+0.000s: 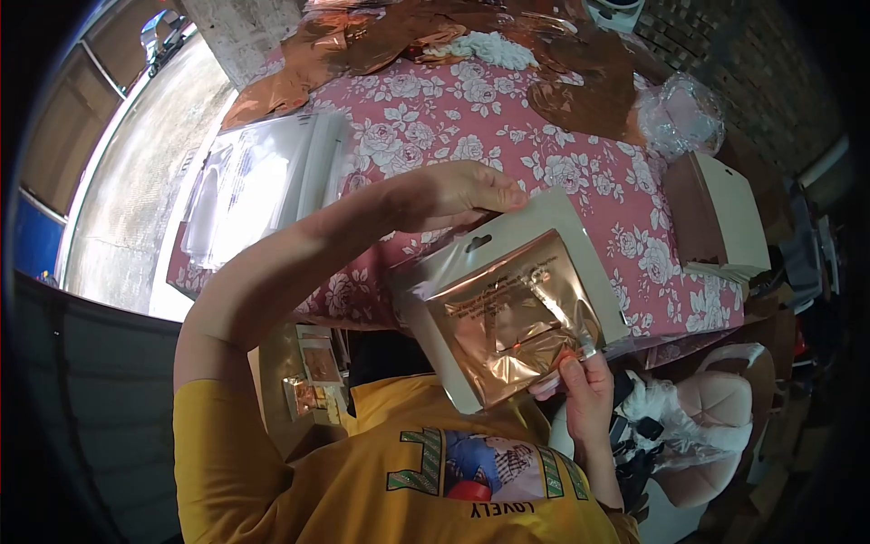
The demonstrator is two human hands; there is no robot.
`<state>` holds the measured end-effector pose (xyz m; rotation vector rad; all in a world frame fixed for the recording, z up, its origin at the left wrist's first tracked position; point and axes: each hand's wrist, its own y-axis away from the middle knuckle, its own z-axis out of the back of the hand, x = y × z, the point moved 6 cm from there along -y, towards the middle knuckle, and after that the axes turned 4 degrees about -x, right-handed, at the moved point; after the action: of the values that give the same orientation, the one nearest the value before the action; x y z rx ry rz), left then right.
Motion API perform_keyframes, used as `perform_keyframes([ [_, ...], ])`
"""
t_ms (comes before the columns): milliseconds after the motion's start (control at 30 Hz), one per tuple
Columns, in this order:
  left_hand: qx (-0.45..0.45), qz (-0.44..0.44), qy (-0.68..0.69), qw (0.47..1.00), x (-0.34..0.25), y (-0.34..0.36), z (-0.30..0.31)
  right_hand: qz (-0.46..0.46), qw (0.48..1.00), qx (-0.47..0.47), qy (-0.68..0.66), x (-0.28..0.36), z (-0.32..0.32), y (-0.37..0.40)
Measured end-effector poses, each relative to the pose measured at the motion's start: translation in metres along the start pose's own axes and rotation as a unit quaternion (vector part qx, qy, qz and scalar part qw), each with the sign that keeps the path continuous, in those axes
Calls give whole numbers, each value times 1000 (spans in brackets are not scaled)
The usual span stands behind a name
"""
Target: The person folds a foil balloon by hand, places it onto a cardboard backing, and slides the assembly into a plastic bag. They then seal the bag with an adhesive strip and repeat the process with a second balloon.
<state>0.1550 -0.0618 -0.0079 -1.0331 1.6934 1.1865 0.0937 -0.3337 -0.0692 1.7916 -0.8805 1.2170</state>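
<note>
A flat package [521, 308] is tilted in front of my chest, over the near edge of the table. It has a pale card backing with a hang hole and a shiny copper-coloured foil front with small dark print. Clear plastic film shows along its left side. My left hand [476, 192] reaches across and grips the top edge of the package, its fingers partly hidden behind it. Down at the lower right corner, my right hand [584, 390] pinches the package, thumb on the foil and fingers underneath.
A table with a pink floral cloth [462, 118] spreads ahead. Clear plastic sleeves [258, 181] lie at left, copper foil pouches [353, 54] and white material [485, 50] at the back. Stacked cards [725, 213] stand at right, near a clear plastic bag [680, 113]. An open box [313, 372] sits below.
</note>
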Motion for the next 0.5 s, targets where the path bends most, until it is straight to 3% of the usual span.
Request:
perform_keyframes([
  [133,-25,-7,-53,998,-3,3,8,22,1000,-9,-9,-3,4,-2],
  [233,32,-21,-37,999,5,1,11,-3,1000,-1,-3,0,-5,2],
  [400,-27,-26,-88,995,-3,3,7,17,1000,-21,-3,5,-7,1],
  [500,-59,-50,-128,989,-12,6,20,-42,996,-70,-35,4,-9,2],
])
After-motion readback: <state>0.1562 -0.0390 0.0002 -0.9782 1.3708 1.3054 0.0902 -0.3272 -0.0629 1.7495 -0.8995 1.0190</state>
